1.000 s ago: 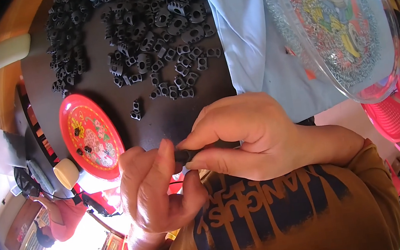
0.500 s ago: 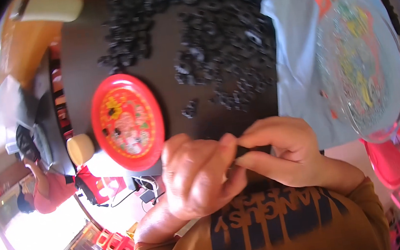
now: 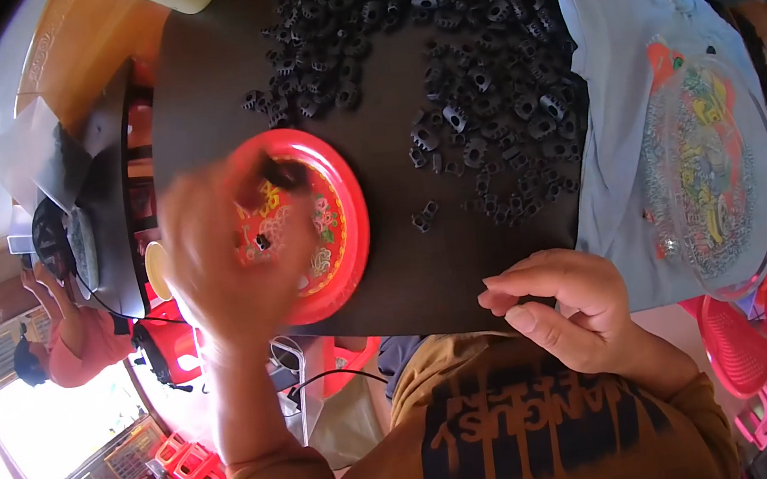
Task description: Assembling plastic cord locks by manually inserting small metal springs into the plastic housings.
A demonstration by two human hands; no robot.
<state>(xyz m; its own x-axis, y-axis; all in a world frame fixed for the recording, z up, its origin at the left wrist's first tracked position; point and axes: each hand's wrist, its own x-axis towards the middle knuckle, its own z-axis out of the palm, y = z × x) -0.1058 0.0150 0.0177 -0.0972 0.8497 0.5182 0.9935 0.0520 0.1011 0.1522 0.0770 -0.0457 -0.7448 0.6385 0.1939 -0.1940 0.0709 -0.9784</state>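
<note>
My left hand (image 3: 223,259) is smeared by motion over a round red plate (image 3: 347,215) with a yellow and floral pattern. At its fingertips shows a blurred black claw clip (image 3: 284,170). Another small black piece (image 3: 262,242) lies on the plate. Near the table's front edge, my right hand (image 3: 568,303) hovers with thumb and fingers apart and nothing seen between them. Beyond it, many small black toothed clip pieces (image 3: 509,128) are strewn over the dark table (image 3: 406,265), and a denser heap of them (image 3: 321,46) lies at the back.
At the right, a clear round tray (image 3: 683,265) with tiny silvery bits rests on a light blue cloth (image 3: 605,212). A red basket (image 3: 746,348) and pink stools stand beyond the table's right edge. A person (image 3: 79,334) is at the far left, near red stools (image 3: 196,468).
My hands, together over a dark piece before, have parted. The left has swung up and left over the plate with the black clip; the right stays near the table edge, its fingers spread.
</note>
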